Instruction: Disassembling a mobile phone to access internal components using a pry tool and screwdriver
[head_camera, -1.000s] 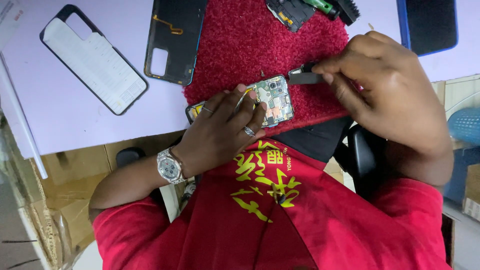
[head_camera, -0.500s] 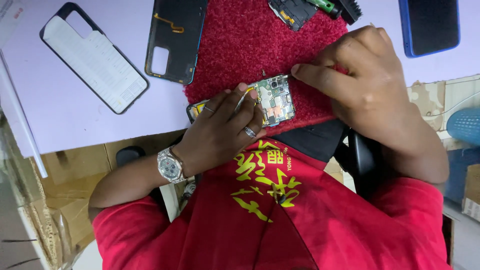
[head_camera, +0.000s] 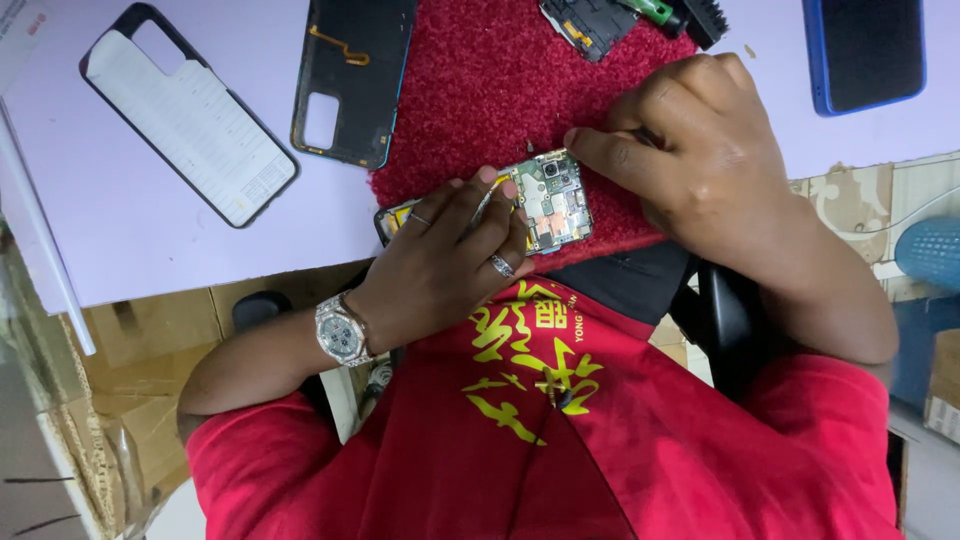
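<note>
Phone: my opened phone (head_camera: 530, 205) lies on the red mat (head_camera: 470, 90) at the near edge, long axis running left to right, camera end to the right.
Left hand (head_camera: 440, 265): fingers curled over the phone's left part, pressing it flat.
Right hand (head_camera: 700, 160): closed on a thin tool I can barely see, fingertips (head_camera: 585, 145) just right of the camera end, wrist bent in from the right.
Nearer hand: left, on the phone.
Around: back cover (head_camera: 350, 80) and case (head_camera: 185, 115) far left, well apart.
</note>
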